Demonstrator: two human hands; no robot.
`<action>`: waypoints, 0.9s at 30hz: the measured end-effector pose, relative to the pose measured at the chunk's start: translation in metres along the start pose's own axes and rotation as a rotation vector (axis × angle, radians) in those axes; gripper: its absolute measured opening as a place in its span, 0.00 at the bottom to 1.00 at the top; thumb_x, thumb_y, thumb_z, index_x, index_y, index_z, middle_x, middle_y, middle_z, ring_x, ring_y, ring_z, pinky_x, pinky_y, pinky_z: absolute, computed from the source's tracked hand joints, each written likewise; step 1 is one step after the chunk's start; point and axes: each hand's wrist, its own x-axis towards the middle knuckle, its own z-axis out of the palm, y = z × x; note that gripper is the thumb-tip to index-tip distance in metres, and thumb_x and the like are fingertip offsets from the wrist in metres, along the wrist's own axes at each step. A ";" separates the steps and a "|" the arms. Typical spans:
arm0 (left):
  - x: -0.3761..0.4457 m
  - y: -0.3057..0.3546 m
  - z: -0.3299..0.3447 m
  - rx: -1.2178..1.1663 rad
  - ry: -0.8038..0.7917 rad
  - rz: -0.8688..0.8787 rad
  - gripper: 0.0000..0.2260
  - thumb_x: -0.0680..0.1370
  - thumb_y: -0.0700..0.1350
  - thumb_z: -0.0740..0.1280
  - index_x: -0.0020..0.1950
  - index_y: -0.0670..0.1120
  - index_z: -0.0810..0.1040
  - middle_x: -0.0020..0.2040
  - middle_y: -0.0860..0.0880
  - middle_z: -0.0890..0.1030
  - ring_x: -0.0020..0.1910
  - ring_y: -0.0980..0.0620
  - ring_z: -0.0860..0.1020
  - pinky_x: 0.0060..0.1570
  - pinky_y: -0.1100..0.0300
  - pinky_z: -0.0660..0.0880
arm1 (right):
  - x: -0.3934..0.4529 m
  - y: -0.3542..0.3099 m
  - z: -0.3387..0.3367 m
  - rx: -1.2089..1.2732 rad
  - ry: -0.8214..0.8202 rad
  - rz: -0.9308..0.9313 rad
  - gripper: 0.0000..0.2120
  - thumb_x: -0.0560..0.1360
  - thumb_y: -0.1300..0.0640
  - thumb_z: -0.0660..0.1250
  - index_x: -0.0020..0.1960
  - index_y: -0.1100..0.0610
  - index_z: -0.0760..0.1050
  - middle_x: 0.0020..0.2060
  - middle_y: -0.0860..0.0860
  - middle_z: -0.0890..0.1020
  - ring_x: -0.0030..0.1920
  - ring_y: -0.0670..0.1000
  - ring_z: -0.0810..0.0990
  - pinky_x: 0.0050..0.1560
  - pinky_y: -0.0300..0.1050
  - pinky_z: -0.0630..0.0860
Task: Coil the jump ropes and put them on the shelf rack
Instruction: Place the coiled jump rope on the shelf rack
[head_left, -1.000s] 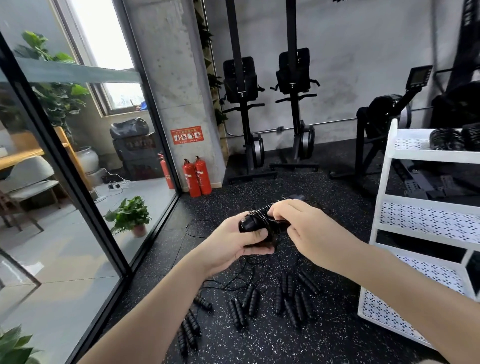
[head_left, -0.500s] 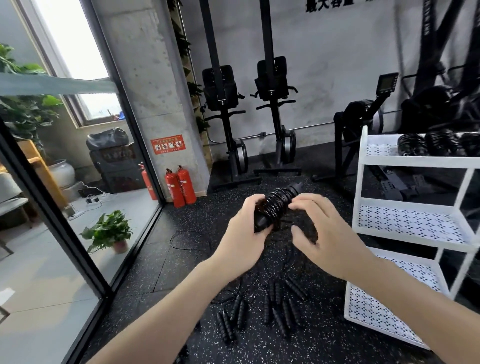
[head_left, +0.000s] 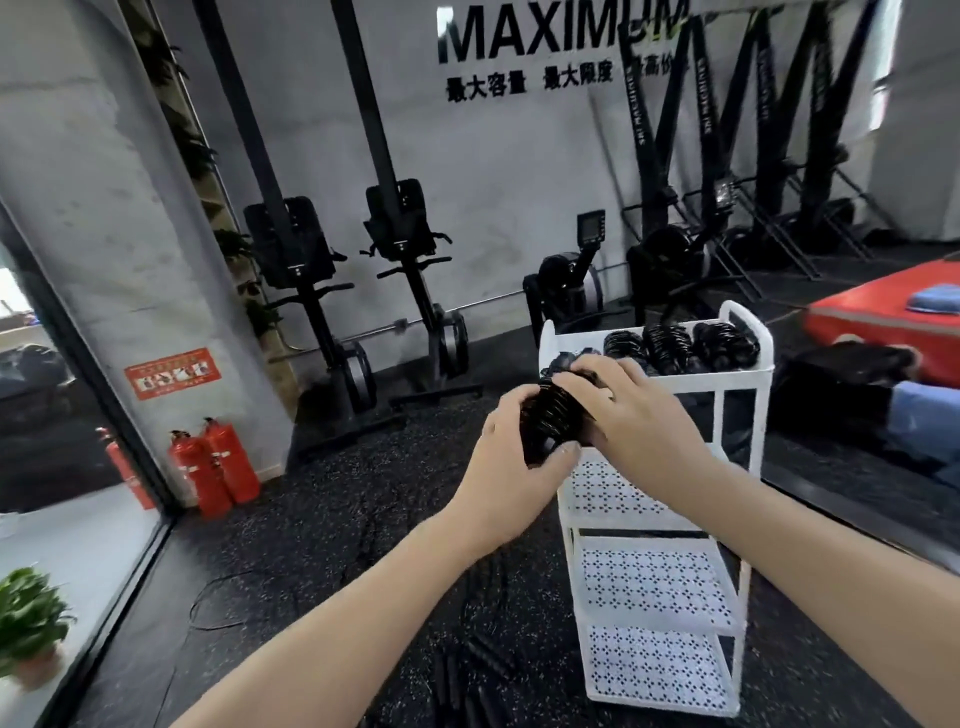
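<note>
left hand (head_left: 511, 462): curled around the near end of the coiled jump rope (head_left: 553, 415), thumb laid along its underside, palm wrapping the lower left of the bundle.
right hand (head_left: 631, 415): draped over the top and far side of the same bundle, fingers bent down onto the coils, gripping it from above.
coiled jump rope: a tight black bundle of ribbed handles and wound cord, held in mid-air between both hands, tilted with its far end higher; it sits just in front of the top tier's near left corner, and whether it touches the rim is hard to tell from this angle.
shelf rack (head_left: 727, 551): white, with perforated tiers, standing upright on the floor to the right of the hands.
top tier: three coiled rope bundles (head_left: 675, 348) lie side by side toward its right and back; a smaller dark shape lies at the left end, partly hidden behind the right hand.
lower tiers: white dotted panels, seen below the right forearm.
floor (head_left: 322, 545): black speckled rubber; several loose jump rope handles (head_left: 467, 675) lie low in view between the forearms, blurred.
surroundings: two red fire extinguishers (head_left: 215, 465) stand against a concrete pillar at left; black exercise machines line the far wall.
</note>
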 end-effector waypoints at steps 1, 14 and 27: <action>0.017 0.005 0.007 -0.017 0.007 -0.013 0.28 0.78 0.50 0.72 0.74 0.57 0.64 0.64 0.57 0.76 0.60 0.61 0.75 0.48 0.80 0.67 | 0.003 0.015 0.001 0.035 -0.014 0.039 0.29 0.70 0.67 0.74 0.69 0.56 0.72 0.61 0.56 0.74 0.53 0.58 0.75 0.39 0.55 0.80; 0.195 -0.022 0.099 0.272 0.106 -0.020 0.27 0.78 0.52 0.72 0.72 0.47 0.65 0.57 0.44 0.77 0.51 0.44 0.80 0.53 0.46 0.80 | 0.069 0.141 0.062 0.395 -0.248 0.428 0.26 0.77 0.72 0.56 0.73 0.58 0.72 0.72 0.56 0.74 0.71 0.56 0.71 0.75 0.52 0.66; 0.231 -0.060 0.126 0.539 -0.079 -0.240 0.30 0.80 0.44 0.66 0.77 0.44 0.55 0.66 0.35 0.70 0.63 0.37 0.74 0.61 0.47 0.73 | 0.075 0.156 0.121 0.318 -0.481 0.387 0.16 0.85 0.53 0.55 0.68 0.55 0.74 0.53 0.53 0.84 0.52 0.56 0.81 0.55 0.56 0.76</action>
